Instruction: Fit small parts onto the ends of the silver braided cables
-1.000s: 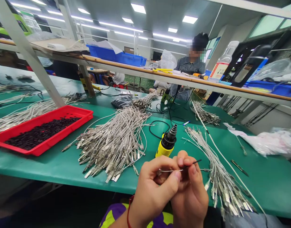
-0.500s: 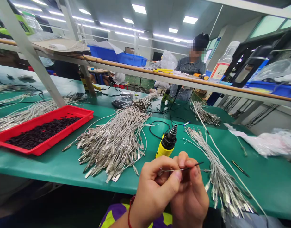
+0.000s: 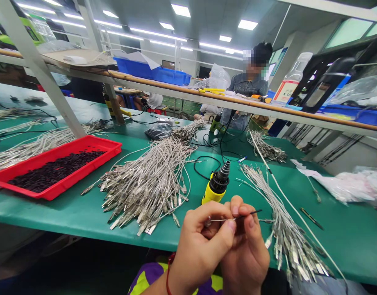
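In front of me, my left hand is closed in a pinch on a thin white wire. A red cord circles that wrist. Close against it, my right hand pinches a slim black tube, which looks like heat-shrink tubing. Tube and wire meet at the fingertips, where the fingers hide the exact join. Just behind the hands stands a yellow heat gun, its stepped dark nozzle pointing up. To the right lies a bundle of white USB cables.
A large pile of USB cables covers the middle of the green table. A red tray of small black pieces sits at left. A shelf crosses above, and a person is beyond it. A pen lies at right.
The black tube's free end has shifted very slightly to the left with my right fingers. Both hands keep their pinch, and everything else looks the same.
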